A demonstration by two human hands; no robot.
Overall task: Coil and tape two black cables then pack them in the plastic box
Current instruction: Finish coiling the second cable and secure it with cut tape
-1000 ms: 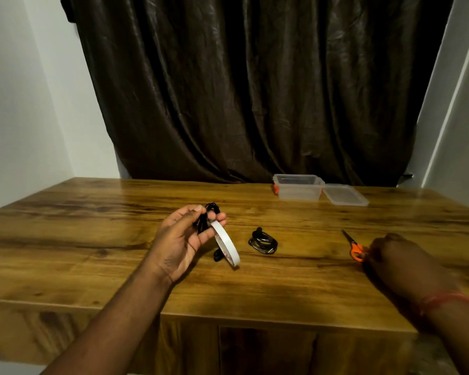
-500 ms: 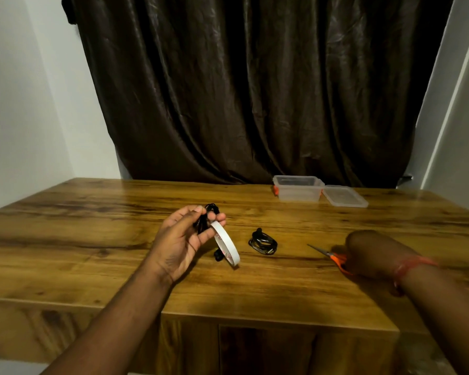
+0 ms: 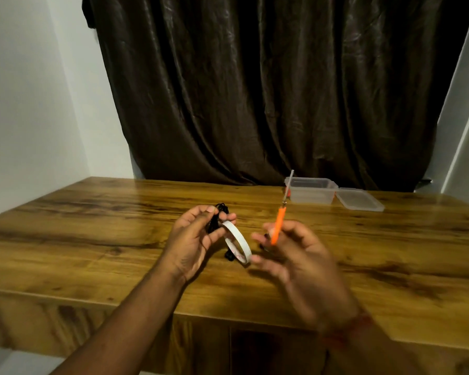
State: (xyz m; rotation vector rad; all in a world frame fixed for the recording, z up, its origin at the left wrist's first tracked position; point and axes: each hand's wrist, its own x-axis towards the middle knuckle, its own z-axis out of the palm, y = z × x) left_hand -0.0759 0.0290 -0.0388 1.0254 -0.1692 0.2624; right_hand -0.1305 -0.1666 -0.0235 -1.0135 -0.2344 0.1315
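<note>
The left hand (image 3: 192, 239) pinches a coiled cable (image 3: 219, 216) and tape roll (image 3: 237, 243) over the table (image 3: 92, 226); the right hand (image 3: 290, 255) grips scissors (image 3: 280, 217). Blurred, the blades could nick the cable or fingers.

Plastic box (image 3: 310, 191) open-topped; lid (image 3: 359, 199) beside; scissors (image 3: 281, 212) cross approach.

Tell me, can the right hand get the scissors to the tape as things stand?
Probably yes: the right hand holds the scissors just beside the tape hanging from the left hand, nothing between.
</note>
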